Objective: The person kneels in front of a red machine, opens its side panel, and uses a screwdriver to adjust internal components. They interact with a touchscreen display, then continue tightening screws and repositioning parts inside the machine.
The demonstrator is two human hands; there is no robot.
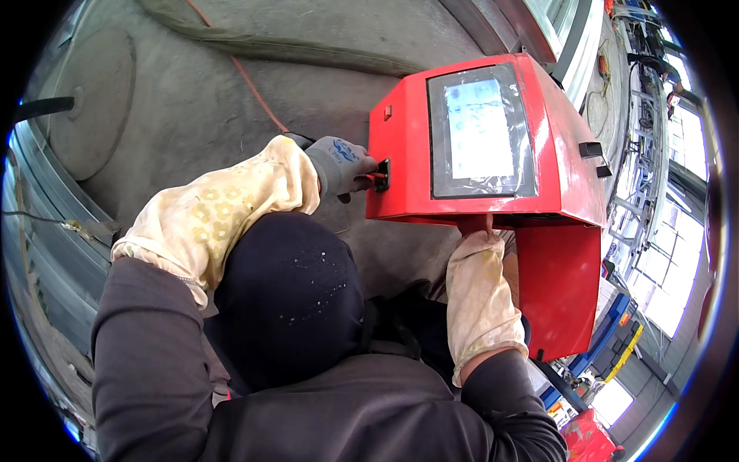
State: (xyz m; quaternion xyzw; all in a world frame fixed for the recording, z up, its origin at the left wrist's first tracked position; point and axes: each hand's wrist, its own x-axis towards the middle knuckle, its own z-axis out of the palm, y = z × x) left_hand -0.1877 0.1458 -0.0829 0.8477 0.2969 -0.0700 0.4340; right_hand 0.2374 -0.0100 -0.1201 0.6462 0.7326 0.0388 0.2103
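A red metal housing [566, 146] with a sloped front stands before me, and a lit screen [485, 127] under clear film is set in its face. On the housing's left side sits a small black latch [382, 175]. My left hand [343, 165], in a grey glove, has its curled fingers at that latch. Below the screen, my right hand [476, 223] reaches up under the housing's lower edge; its fingers are mostly hidden there. Pale cloth sleeve covers [223, 208] wrap both my forearms. Between my arms rises a dark, rounded, cloth-covered shape [289, 300] with white specks.
An orange-red cable [246, 77] crosses the grey floor near a greenish fabric strip [285, 48]. Metal profiles [58, 262] lie along the left. A black catch [593, 152] juts from the housing's right side. Racks and a yellow bar [625, 353] stand at right.
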